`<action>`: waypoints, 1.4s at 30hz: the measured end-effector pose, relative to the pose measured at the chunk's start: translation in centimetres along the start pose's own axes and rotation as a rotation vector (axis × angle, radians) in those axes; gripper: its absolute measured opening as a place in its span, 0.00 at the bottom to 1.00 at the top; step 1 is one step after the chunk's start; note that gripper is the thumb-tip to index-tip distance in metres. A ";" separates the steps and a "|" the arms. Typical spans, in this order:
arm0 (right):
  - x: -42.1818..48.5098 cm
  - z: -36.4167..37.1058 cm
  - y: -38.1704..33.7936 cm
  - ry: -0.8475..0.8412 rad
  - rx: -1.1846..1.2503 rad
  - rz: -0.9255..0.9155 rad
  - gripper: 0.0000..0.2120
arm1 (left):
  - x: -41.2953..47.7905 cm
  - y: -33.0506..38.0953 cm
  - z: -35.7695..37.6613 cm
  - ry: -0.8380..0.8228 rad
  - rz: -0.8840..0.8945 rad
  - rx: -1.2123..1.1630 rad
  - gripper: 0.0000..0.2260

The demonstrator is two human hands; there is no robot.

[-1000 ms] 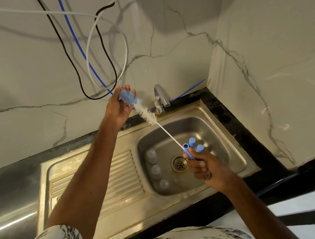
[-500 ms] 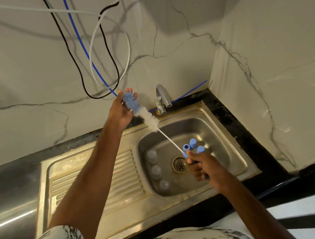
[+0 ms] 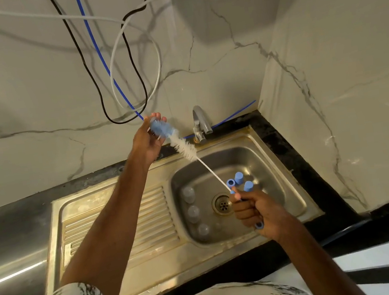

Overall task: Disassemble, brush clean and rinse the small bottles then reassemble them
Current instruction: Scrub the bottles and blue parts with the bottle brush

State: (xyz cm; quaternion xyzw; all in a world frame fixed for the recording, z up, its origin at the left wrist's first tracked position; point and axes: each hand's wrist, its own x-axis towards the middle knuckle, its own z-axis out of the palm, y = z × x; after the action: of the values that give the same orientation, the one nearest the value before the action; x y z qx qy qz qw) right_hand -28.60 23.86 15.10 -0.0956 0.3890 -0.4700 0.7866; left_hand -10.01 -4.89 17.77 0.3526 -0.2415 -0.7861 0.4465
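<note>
Steel sink (image 3: 115, 233) holds three clear bottles (image 3: 193, 213) left of the drain (image 3: 222, 204) and three blue caps (image 3: 239, 178) just beside the right hand (image 3: 257, 209), which grips the brush (image 3: 186, 148) by its handle. Left hand (image 3: 146, 142) pinches the brush's blue tip over the back rim, near the tap (image 3: 200, 121); whether a bottle covers that tip is unclear. Cables (image 3: 112, 71) hang behind.

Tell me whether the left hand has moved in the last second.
Yes, slightly: left hand has dropped; its fingertips, earlier above the tap, now sit level with its top.
</note>
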 end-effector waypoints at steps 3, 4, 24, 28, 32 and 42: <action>-0.6 0.2 0.4 -0.055 -0.013 0.023 0.12 | 0.3 0.5 0.1 0.070 0.023 -0.058 0.15; -0.9 0.3 0.4 -0.025 -0.057 0.004 0.14 | 0.5 0.7 -0.1 0.091 0.046 -0.087 0.14; 0.1 3.1 1.1 0.245 -0.611 -0.392 0.13 | -6.6 -5.8 1.0 0.080 -0.013 0.014 0.09; 0.5 3.9 0.7 0.303 -0.683 -0.408 0.14 | -7.5 -6.1 1.8 0.040 -0.029 0.035 0.11; 0.8 5.0 -0.7 0.375 -0.651 -0.493 0.15 | -9.0 -6.9 3.6 -0.068 -0.001 0.107 0.13; 0.4 6.7 -0.5 0.339 -0.707 -0.431 0.16 | -7.5 -4.4 4.0 0.095 0.023 0.189 0.13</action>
State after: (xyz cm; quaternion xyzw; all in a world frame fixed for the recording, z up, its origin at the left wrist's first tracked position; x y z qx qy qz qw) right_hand -24.12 21.83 19.70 -0.3591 0.6202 -0.4705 0.5149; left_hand -12.77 4.07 19.82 0.4272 -0.2969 -0.7370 0.4314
